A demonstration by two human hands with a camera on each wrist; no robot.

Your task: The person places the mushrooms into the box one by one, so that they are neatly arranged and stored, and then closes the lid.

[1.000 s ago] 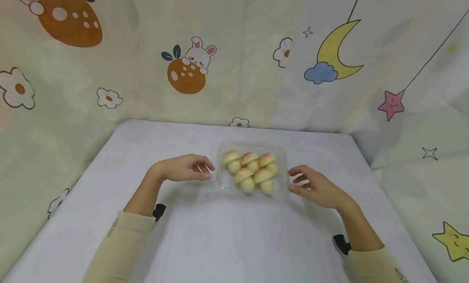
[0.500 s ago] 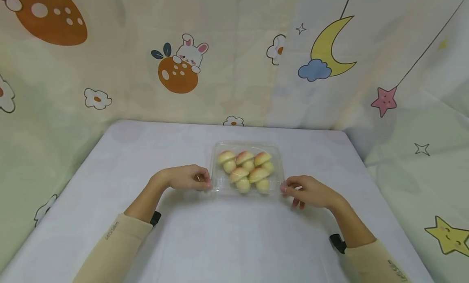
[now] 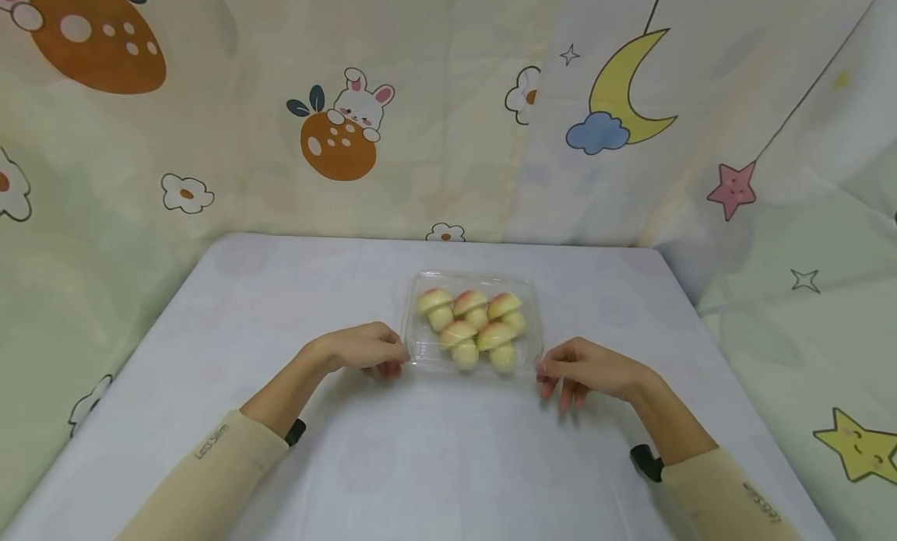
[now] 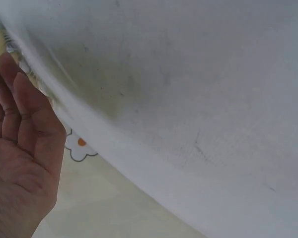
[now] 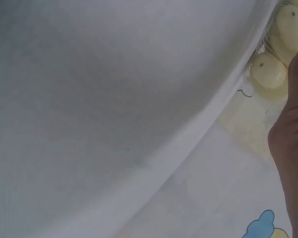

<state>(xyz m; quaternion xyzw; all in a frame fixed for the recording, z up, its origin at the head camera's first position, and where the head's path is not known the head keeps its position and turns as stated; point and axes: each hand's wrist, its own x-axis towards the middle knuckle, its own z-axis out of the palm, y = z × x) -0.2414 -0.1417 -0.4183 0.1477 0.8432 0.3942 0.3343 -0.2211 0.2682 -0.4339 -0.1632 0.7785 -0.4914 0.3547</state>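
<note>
On the table lies a clear plastic food box (image 3: pixel 434 360), closed over several mushroom-shaped pale yellow pieces (image 3: pixel 459 335) with pinkish caps. At its front left corner my left hand (image 3: pixel 367 349) pinches the edge, thumb and index finger close together. My right hand (image 3: pixel 589 367) pinches the front right corner, its other fingers hanging lower. The left wrist view catches the left hand (image 4: pixel 25 134) from the palm side, near the box. At the right border of the right wrist view, part of the right hand (image 5: pixel 293 129) hides some of the box; two pale round pieces (image 5: pixel 268 70) show beside it.
A white cloth covers the table (image 3: pixel 448 463). Behind it and along both sides hangs a printed curtain (image 3: pixel 448 121) with rabbits, flowers, a moon and stars. Each wrist wears a small black camera mount (image 3: pixel 646 462) near the sleeve cuff.
Both hands have come from beside the box to its front corners and taken hold there. The left fingers have dipped slightly lower. The box stays in place; the head view has shifted a little.
</note>
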